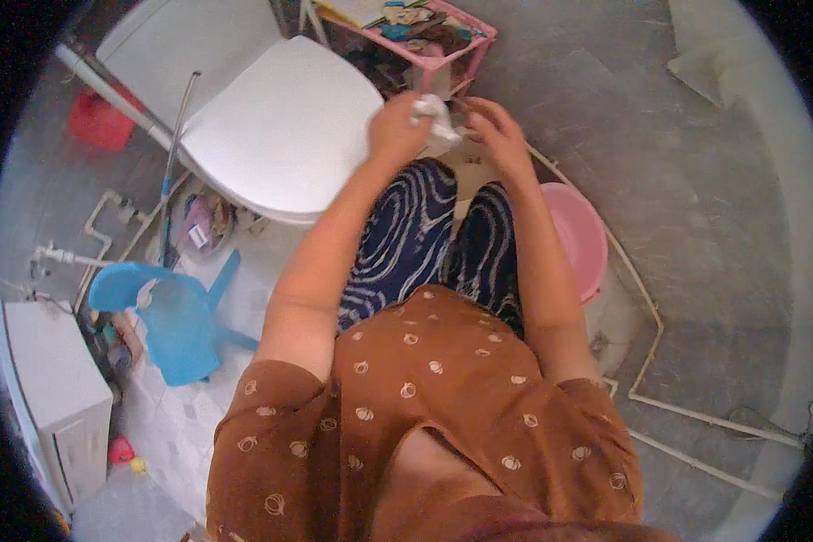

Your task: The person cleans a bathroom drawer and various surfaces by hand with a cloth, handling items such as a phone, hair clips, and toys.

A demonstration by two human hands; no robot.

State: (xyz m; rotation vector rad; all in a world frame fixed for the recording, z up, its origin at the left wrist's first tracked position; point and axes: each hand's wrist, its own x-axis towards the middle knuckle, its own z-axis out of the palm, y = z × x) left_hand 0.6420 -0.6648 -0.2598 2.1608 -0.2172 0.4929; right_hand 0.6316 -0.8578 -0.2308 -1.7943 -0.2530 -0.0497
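Observation:
My left hand (398,132) is closed around a crumpled piece of white cloth or paper (439,125), held out beyond my knees. Just to its right, my right hand (498,135) has its fingers curled close to the white piece. A small dark, thin shape shows by those fingertips, too blurred to name, and whether they grip it is unclear. Below the hands are my legs in dark blue patterned trousers (406,230). A pink plastic basin (579,237) stands beyond my right forearm, partly hidden by it.
A smooth white surface (284,129) with a raised panel lies left of my hands. Ahead stands a pink rack (433,62) piled with cloths. A metal pole (174,146), a blue plastic chair (183,339) and a white cabinet (61,372) are at left. Pipes (633,271) run along the right wall.

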